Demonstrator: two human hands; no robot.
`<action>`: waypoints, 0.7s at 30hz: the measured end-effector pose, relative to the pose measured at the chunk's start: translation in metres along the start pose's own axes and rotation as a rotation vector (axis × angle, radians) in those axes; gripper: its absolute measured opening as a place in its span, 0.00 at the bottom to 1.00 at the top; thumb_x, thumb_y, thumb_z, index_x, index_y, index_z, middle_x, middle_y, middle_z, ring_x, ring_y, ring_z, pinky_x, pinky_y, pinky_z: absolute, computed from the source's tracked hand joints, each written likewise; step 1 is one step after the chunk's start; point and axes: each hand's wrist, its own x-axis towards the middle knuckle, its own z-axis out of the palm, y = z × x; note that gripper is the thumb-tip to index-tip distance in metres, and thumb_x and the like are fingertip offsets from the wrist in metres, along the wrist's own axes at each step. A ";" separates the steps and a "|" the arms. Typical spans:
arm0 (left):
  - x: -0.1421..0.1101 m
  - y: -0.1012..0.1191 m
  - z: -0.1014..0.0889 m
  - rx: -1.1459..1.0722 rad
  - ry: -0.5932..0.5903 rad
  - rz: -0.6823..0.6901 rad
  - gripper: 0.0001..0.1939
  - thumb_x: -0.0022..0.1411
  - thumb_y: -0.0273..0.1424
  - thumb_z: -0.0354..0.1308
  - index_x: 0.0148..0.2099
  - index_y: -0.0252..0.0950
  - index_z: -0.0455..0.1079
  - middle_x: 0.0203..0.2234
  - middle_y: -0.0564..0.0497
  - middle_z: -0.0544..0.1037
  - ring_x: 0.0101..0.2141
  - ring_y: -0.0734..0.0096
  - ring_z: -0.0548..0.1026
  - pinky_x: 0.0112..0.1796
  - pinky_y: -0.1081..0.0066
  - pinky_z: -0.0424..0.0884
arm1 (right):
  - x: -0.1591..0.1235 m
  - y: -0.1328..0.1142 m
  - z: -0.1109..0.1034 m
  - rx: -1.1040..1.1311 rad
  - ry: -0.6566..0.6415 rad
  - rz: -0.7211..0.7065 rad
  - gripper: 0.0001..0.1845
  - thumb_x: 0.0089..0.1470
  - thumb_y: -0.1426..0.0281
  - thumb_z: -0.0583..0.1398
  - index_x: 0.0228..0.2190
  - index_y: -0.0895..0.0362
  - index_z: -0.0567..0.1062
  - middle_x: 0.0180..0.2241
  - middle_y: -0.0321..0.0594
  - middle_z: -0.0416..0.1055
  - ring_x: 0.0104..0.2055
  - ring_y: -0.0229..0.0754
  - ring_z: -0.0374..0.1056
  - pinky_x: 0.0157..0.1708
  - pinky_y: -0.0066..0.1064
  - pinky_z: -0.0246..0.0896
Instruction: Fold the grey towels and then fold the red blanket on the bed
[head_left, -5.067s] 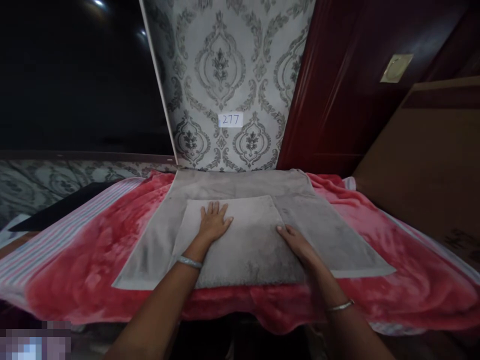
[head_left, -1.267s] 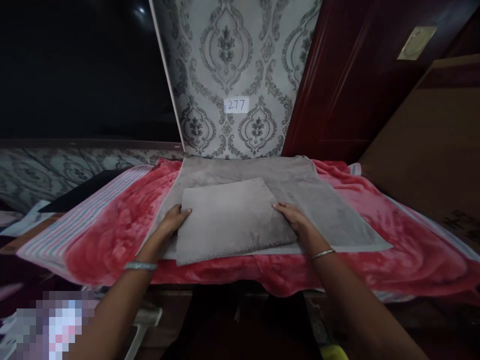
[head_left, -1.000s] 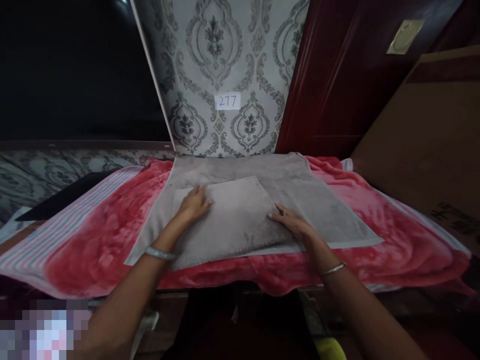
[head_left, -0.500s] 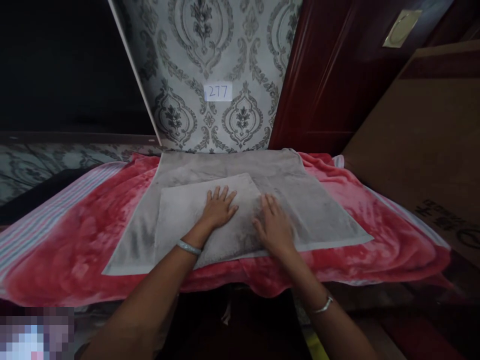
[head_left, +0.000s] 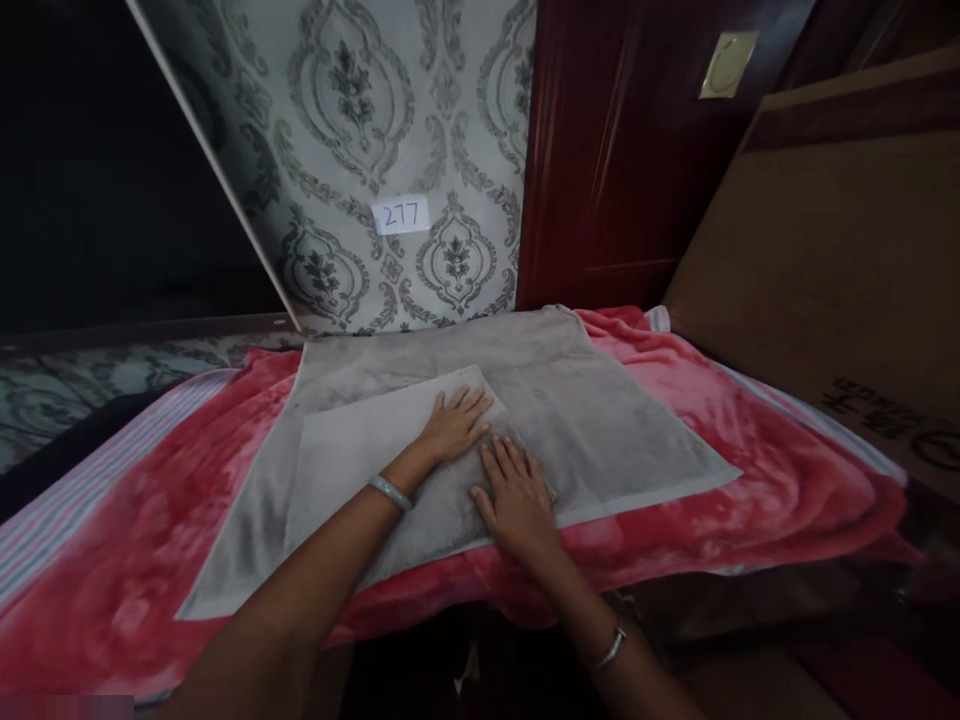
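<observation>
The folded grey cloth (head_left: 367, 450) lies turned at a slight angle on a larger grey cloth (head_left: 607, 420), which is spread over a red blanket (head_left: 795, 490). The left hand (head_left: 455, 422) rests palm down on the folded cloth near its far right corner, its fingers spread. The right hand (head_left: 519, 503) lies flat at the folded cloth's right edge, just beside the left, fingers slightly parted and thumb held away from them; neither hand pinches anything. Behind, a card (head_left: 401, 214) marked 277 sits on patterned wallpaper (head_left: 352, 100), and a cardboard box (head_left: 840, 250) stands to the right.
</observation>
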 end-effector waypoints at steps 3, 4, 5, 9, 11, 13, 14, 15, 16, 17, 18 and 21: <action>0.022 -0.011 -0.004 0.021 -0.019 -0.039 0.31 0.72 0.47 0.41 0.74 0.48 0.50 0.73 0.50 0.49 0.72 0.51 0.44 0.66 0.40 0.42 | 0.000 -0.001 -0.001 0.022 -0.009 0.008 0.32 0.66 0.61 0.51 0.67 0.61 0.61 0.69 0.50 0.51 0.72 0.54 0.44 0.70 0.54 0.36; 0.028 -0.015 -0.006 0.021 -0.028 -0.068 0.32 0.72 0.48 0.40 0.74 0.48 0.50 0.73 0.50 0.49 0.71 0.51 0.44 0.66 0.41 0.42 | 0.000 -0.001 -0.001 0.027 -0.020 0.011 0.32 0.66 0.60 0.51 0.67 0.61 0.61 0.69 0.50 0.51 0.72 0.54 0.44 0.70 0.54 0.36; 0.034 -0.019 -0.008 0.019 -0.039 -0.100 0.32 0.72 0.49 0.40 0.74 0.48 0.50 0.73 0.50 0.48 0.71 0.50 0.44 0.66 0.41 0.43 | 0.000 -0.001 -0.001 0.029 -0.029 0.016 0.32 0.66 0.60 0.51 0.67 0.61 0.61 0.70 0.49 0.50 0.73 0.53 0.43 0.70 0.53 0.36; 0.053 -0.028 -0.014 0.005 -0.076 -0.181 0.34 0.70 0.52 0.39 0.74 0.47 0.50 0.73 0.49 0.50 0.71 0.47 0.48 0.65 0.41 0.46 | 0.001 0.000 0.000 0.026 -0.047 0.030 0.33 0.66 0.61 0.52 0.67 0.59 0.60 0.70 0.46 0.49 0.72 0.53 0.44 0.70 0.53 0.37; 0.059 -0.031 -0.015 -0.010 -0.092 -0.205 0.36 0.70 0.53 0.38 0.74 0.45 0.50 0.72 0.48 0.51 0.70 0.46 0.50 0.65 0.41 0.47 | 0.001 0.001 0.002 0.022 -0.049 0.032 0.33 0.65 0.61 0.52 0.67 0.59 0.60 0.70 0.46 0.49 0.72 0.53 0.44 0.70 0.53 0.37; 0.064 -0.034 -0.013 -0.026 -0.097 -0.224 0.36 0.70 0.53 0.38 0.73 0.46 0.51 0.72 0.47 0.53 0.70 0.45 0.50 0.64 0.40 0.48 | 0.001 0.002 0.004 0.017 -0.049 0.030 0.33 0.65 0.61 0.52 0.67 0.59 0.60 0.70 0.46 0.49 0.73 0.52 0.44 0.70 0.52 0.38; 0.065 -0.036 -0.012 -0.029 -0.092 -0.229 0.36 0.69 0.54 0.38 0.73 0.47 0.52 0.71 0.48 0.54 0.70 0.45 0.50 0.64 0.40 0.49 | 0.001 0.002 0.005 0.013 -0.050 0.029 0.33 0.65 0.61 0.52 0.67 0.59 0.60 0.70 0.45 0.49 0.73 0.52 0.43 0.70 0.52 0.38; 0.066 -0.037 -0.011 -0.029 -0.084 -0.230 0.35 0.69 0.54 0.37 0.73 0.48 0.52 0.71 0.48 0.54 0.70 0.45 0.50 0.64 0.40 0.49 | 0.001 0.002 0.005 0.009 -0.051 0.028 0.33 0.65 0.61 0.52 0.67 0.59 0.60 0.70 0.45 0.49 0.73 0.52 0.43 0.70 0.52 0.38; 0.067 -0.039 -0.009 -0.026 -0.076 -0.228 0.35 0.69 0.54 0.37 0.73 0.48 0.53 0.71 0.48 0.55 0.70 0.46 0.51 0.64 0.41 0.50 | 0.001 0.002 0.006 0.005 -0.051 0.030 0.33 0.65 0.61 0.52 0.67 0.59 0.60 0.70 0.45 0.49 0.73 0.52 0.43 0.70 0.52 0.37; 0.067 -0.040 -0.008 -0.023 -0.070 -0.227 0.35 0.69 0.55 0.37 0.73 0.49 0.52 0.71 0.49 0.55 0.70 0.47 0.51 0.64 0.41 0.50 | 0.001 0.002 0.006 0.003 -0.052 0.031 0.33 0.65 0.61 0.52 0.67 0.59 0.60 0.70 0.45 0.49 0.73 0.52 0.43 0.70 0.52 0.37; 0.067 -0.041 -0.006 -0.019 -0.069 -0.226 0.36 0.69 0.55 0.36 0.73 0.50 0.52 0.71 0.50 0.54 0.70 0.47 0.51 0.64 0.42 0.50 | 0.001 0.002 0.006 0.001 -0.054 0.031 0.32 0.65 0.62 0.52 0.67 0.59 0.60 0.70 0.45 0.49 0.73 0.52 0.43 0.70 0.52 0.37; 0.065 -0.040 -0.005 -0.007 -0.078 -0.234 0.36 0.69 0.55 0.34 0.73 0.50 0.50 0.72 0.51 0.53 0.70 0.49 0.50 0.65 0.44 0.50 | 0.002 0.001 0.004 -0.001 -0.058 0.035 0.32 0.65 0.63 0.53 0.67 0.59 0.61 0.70 0.46 0.50 0.72 0.52 0.44 0.69 0.53 0.37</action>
